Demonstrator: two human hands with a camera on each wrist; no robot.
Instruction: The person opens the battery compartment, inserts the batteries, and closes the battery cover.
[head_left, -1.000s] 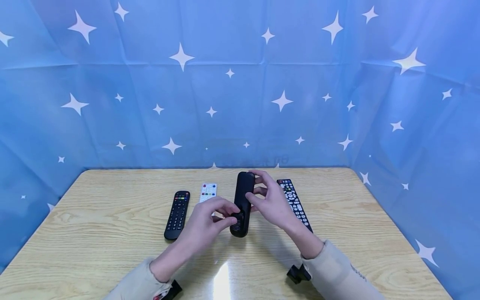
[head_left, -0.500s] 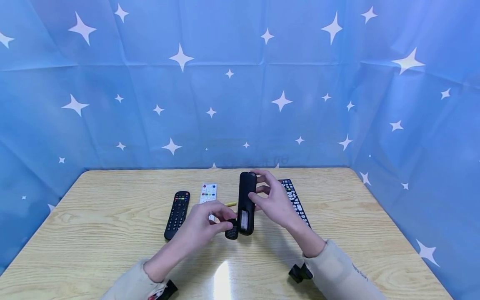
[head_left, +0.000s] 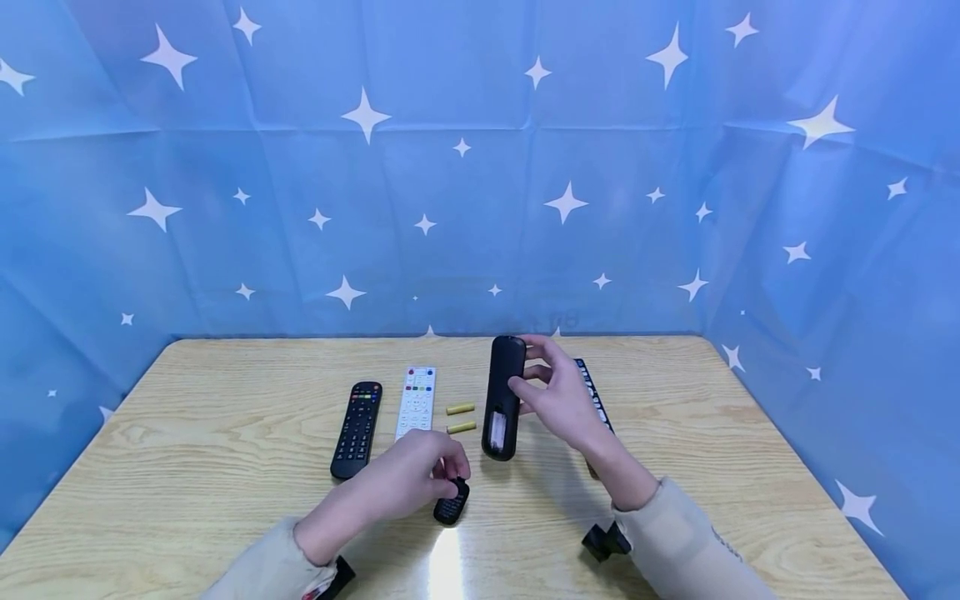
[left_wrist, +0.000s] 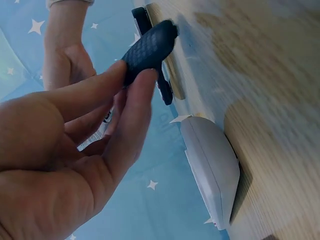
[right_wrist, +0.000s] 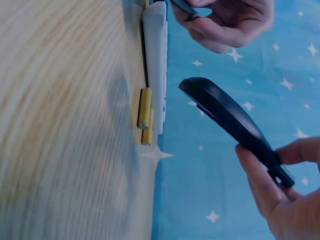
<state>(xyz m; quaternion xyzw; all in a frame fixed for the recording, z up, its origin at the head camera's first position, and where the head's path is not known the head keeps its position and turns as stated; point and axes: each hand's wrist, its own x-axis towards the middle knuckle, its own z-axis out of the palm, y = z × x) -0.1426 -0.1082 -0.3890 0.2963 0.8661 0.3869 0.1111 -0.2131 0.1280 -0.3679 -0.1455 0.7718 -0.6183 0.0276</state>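
Observation:
My left hand (head_left: 408,477) pinches a small black battery cover (head_left: 452,503) between thumb and fingers, low over the front middle of the table. In the left wrist view this battery cover (left_wrist: 147,50) shows its ribbed or lettered face. My right hand (head_left: 561,396) grips a black remote control (head_left: 504,367) by its upper part, back side toward me and raised above the table. The battery compartment (head_left: 498,431) near its lower end is uncovered. Two yellow batteries (head_left: 461,418) lie between that remote and a white remote control (head_left: 417,396), whose lower end is hidden by my left hand.
On the wooden table (head_left: 225,467), another black remote control (head_left: 357,429) lies face up at the left. A further black remote with pale buttons (head_left: 592,392) lies at the right, partly hidden behind my right hand. A blue star-patterned curtain (head_left: 480,208) hangs behind the table.
The battery cover has come off the black remote control, and my left hand has carried it down toward me. The remote has shifted slightly right in my right hand. Both batteries are now visible.

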